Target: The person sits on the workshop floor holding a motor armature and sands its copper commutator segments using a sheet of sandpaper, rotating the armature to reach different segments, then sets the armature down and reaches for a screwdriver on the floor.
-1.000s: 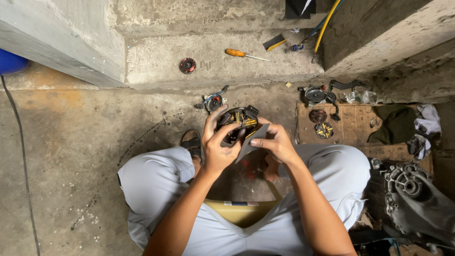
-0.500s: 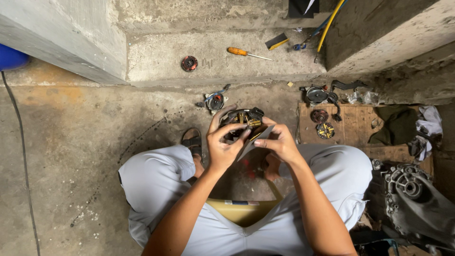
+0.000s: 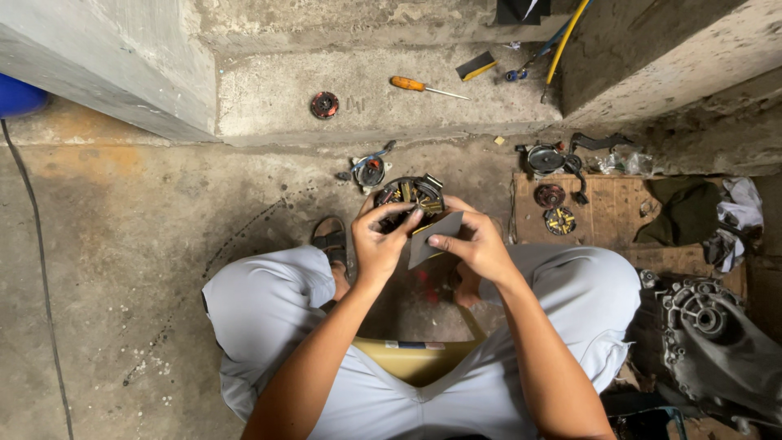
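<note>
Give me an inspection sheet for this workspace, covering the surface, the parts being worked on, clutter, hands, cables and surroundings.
Surface: stained, dusty concrete floor.
Job's things: round wound coil part held in the left hand; dark grey sheet pinched in the right hand against the part.
Clutter: orange-handled screwdriver and small red disc on the concrete step; small round parts on the cardboard; rags at right.
Hands: both bare, both gripping.
Cables: thin black cable along the floor at left; yellow hose or cable at top.
Surroundings: engine casing at lower right; blue container at left edge.
</note>
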